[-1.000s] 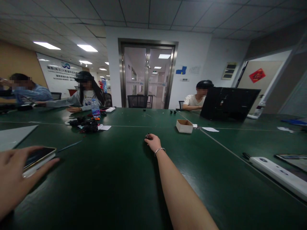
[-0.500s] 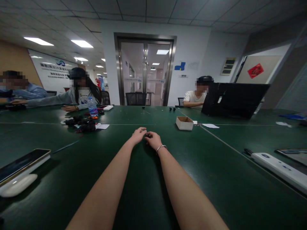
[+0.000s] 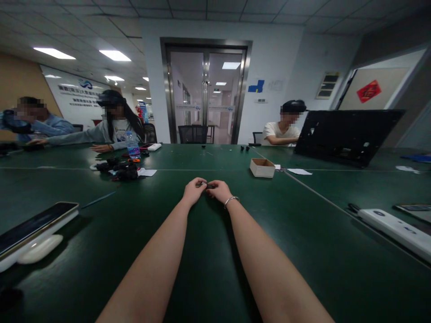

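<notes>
Both my arms stretch forward over the dark green table point(image 3: 208, 251). My left hand point(image 3: 194, 190) and my right hand point(image 3: 219, 190) meet in the middle, fingers curled, pinching a small dark object point(image 3: 209, 184) between them. I cannot make out what the object is. A silver bracelet point(image 3: 231, 199) sits on my right wrist. Both hands rest on or just above the tabletop.
A phone point(image 3: 35, 223) lies on a white block at the left, with a white case point(image 3: 40, 249) beside it. A small cardboard box point(image 3: 262, 168) stands beyond my hands. A white power strip point(image 3: 393, 229) lies right. An open laptop point(image 3: 346, 137), black parts point(image 3: 117, 169) and seated people are at the far side.
My left hand left the phone at the left edge and came to the centre to join my right hand on the small dark object. The view tilted slightly.
</notes>
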Demonstrator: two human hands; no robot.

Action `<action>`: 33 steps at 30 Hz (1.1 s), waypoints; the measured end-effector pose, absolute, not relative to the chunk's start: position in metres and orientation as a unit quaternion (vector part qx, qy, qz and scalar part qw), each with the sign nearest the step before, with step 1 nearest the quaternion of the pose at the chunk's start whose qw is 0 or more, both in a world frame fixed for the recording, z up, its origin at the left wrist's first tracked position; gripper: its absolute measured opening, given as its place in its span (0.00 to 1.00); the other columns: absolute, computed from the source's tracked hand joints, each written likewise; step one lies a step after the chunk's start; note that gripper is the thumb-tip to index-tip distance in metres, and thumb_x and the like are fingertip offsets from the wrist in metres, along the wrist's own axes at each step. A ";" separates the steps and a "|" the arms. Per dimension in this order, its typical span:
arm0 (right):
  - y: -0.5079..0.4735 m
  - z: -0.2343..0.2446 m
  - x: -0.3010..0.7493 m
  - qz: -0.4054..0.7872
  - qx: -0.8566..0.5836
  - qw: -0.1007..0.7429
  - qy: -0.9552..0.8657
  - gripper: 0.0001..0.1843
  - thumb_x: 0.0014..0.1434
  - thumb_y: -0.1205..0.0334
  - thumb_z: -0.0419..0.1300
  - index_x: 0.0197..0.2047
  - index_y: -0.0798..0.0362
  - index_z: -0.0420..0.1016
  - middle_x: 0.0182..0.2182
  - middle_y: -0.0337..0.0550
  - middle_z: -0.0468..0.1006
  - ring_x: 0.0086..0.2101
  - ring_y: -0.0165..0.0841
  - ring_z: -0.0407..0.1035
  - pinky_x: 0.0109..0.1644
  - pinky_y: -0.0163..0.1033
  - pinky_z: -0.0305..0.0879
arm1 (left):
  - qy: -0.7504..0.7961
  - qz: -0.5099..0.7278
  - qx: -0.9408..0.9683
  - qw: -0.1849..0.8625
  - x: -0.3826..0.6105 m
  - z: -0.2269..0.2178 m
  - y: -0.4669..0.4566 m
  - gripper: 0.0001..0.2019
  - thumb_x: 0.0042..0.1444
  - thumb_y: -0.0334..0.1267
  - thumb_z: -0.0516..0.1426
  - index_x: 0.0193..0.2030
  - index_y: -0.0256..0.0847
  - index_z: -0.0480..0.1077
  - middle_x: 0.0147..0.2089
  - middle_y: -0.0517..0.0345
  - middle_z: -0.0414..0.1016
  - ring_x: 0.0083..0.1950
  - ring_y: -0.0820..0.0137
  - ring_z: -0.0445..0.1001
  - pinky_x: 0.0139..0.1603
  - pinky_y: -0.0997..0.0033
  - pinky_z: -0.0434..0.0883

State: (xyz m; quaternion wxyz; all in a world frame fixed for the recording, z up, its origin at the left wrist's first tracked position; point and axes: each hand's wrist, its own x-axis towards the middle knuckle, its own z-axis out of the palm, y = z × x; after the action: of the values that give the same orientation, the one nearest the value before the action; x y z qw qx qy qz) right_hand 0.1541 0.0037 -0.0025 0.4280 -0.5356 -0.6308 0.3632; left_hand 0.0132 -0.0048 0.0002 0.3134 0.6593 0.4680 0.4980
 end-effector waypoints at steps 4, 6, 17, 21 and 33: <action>0.003 -0.001 0.158 0.461 -0.483 0.492 -0.559 0.10 0.49 0.74 0.62 0.38 0.60 0.72 0.19 0.36 0.72 0.18 0.23 0.67 0.23 0.28 0.67 | 0.458 0.519 0.644 0.327 0.010 -0.005 0.001 0.07 0.48 0.30 0.59 0.36 0.38 0.73 0.38 0.53 0.76 0.41 0.68 0.73 0.47 0.66 0.70; 0.002 0.001 0.159 0.485 -0.469 0.519 -0.525 0.08 0.53 0.73 0.60 0.38 0.59 0.72 0.20 0.37 0.72 0.19 0.23 0.68 0.24 0.28 0.68 | 0.448 0.528 0.636 0.341 0.010 -0.007 0.004 0.07 0.47 0.30 0.59 0.36 0.38 0.73 0.39 0.51 0.76 0.42 0.68 0.74 0.48 0.65 0.70; -0.002 0.001 0.164 0.539 -0.405 0.549 -0.495 0.12 0.50 0.77 0.60 0.39 0.57 0.73 0.27 0.39 0.75 0.25 0.24 0.71 0.34 0.31 0.73 | 0.506 0.503 0.588 0.379 0.007 -0.007 0.005 0.14 0.51 0.46 0.58 0.33 0.34 0.72 0.29 0.50 0.76 0.30 0.68 0.75 0.32 0.70 0.71; -0.003 0.000 0.166 0.545 -0.396 0.545 -0.499 0.14 0.48 0.76 0.62 0.39 0.56 0.73 0.29 0.39 0.74 0.27 0.25 0.72 0.37 0.33 0.74 | 0.542 0.482 0.591 0.353 0.007 -0.001 0.000 0.18 0.53 0.51 0.55 0.30 0.35 0.72 0.27 0.51 0.76 0.27 0.70 0.74 0.27 0.74 0.69; -0.008 0.004 0.168 0.545 -0.384 0.539 -0.514 0.16 0.45 0.75 0.64 0.40 0.55 0.74 0.35 0.41 0.73 0.30 0.26 0.72 0.40 0.34 0.73 | 0.565 0.464 0.604 0.318 0.005 -0.001 0.000 0.23 0.52 0.56 0.52 0.25 0.37 0.72 0.22 0.55 0.73 0.22 0.72 0.69 0.27 0.73 0.65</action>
State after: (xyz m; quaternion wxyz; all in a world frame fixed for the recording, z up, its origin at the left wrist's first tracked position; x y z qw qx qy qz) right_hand 0.1679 -0.0077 0.0035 0.5393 -0.3844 -0.5144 0.5448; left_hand 0.0051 -0.0002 -0.0010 0.3185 0.6035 0.5652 0.4636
